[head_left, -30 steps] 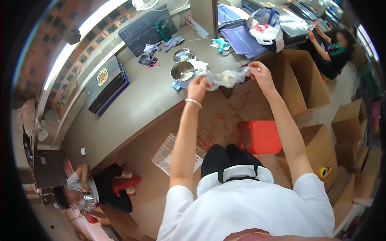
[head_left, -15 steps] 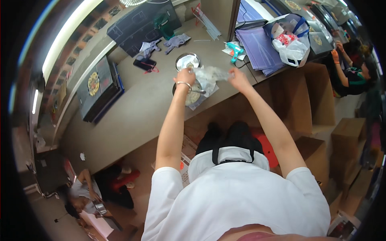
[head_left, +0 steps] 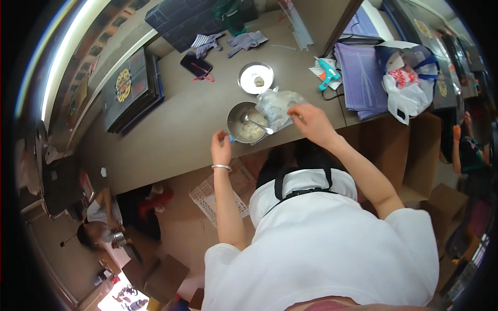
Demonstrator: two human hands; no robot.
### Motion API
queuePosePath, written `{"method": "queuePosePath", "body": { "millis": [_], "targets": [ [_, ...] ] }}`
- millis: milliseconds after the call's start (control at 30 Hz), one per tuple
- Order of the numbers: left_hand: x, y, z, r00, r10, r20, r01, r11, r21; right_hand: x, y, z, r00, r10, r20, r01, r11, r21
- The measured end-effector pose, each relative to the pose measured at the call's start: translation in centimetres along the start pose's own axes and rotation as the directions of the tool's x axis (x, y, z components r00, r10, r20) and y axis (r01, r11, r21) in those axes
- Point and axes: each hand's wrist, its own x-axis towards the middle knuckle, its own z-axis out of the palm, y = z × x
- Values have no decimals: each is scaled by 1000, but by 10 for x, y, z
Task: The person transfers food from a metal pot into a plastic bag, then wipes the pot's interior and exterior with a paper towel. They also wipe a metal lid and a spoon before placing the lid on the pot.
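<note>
- A plate [head_left: 255, 78] and glue gun [head_left: 327, 72] lie beyond the bowl [head_left: 246, 123].
- Left hand [head_left: 221, 147] touches the bowl's rim, fingers loose.
- Right hand [head_left: 309, 120] pinches the plastic bag [head_left: 275, 103].

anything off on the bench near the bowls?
No spill or damage shows. The metal bowl with a spoon sits close to the table front edge, and the clear plastic bag under the right hand leans against it.

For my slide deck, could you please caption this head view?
Right hand pinches a clear crumpled plastic bag beside a round steel food bowl; left hand touches its rim.
</note>
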Motion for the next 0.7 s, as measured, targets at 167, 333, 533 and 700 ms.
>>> {"method": "queuePosePath", "body": {
  "millis": [167, 333, 533, 700],
  "targets": [
    [-23, -1, -2, 998, 7, 58, -8, 1000, 26, -1, -9, 45, 981, 81, 173, -76, 996, -39],
    [-29, -15, -1, 980, 30, 196, -62, 986, 156, 11, -10, 90, 966, 113, 232, -30, 942, -335],
    [-27, -40, 2, 896, -69, 439, 185, 956, -227, 14, -20, 112, 996, -66, 60, 83, 931, -354],
    [-33, -26, 2, 918, -29, 397, 168, 932, -322, 2, -32, 104, 979, 167, 112, -120, 931, -344]
  ]
}}
